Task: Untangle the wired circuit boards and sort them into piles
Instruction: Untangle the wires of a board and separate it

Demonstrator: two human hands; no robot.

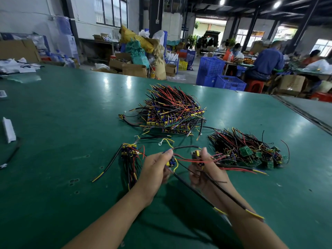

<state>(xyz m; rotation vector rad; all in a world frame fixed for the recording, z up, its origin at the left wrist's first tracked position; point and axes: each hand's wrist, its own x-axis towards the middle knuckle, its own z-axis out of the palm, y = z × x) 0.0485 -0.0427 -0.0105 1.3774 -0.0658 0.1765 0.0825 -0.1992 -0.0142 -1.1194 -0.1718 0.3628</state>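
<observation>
- Above the near edge of the tabletop (71, 123), the left hand (158, 169) pinches one small wired board (170, 161) between thumb and curled fingers. The right hand (204, 169) grips a second board (196, 155) the same way. Red, yellow and black leads cross in the gap between them.
- The step in hand looks like parting these two. I would hold each by its rigid board, not by the leads, and draw them apart slowly. Follow the crossed wires out of their loops rather than tugging (the solder joints are likely the weak spot).
- Two long black leads (224, 193) with yellow tips trail from the hands back over the right forearm. They look thick-sheathed and springy, so they may snag again if left to swing.
- Just left of the left hand lies a small pile (130, 159), boards bunched at its far end and wires fanned toward the near edge.
- Near the right hand, toward the right edge, a looser pile (248, 151) shows flat green square boards among thin glossy wires.
- Farther off, about mid-tabletop, sits the largest heap (172, 108): bristling red, black and yellow wires over dark boards.
- The tabletop itself is a smooth green mat, faintly shiny, with small dark marks.
</observation>
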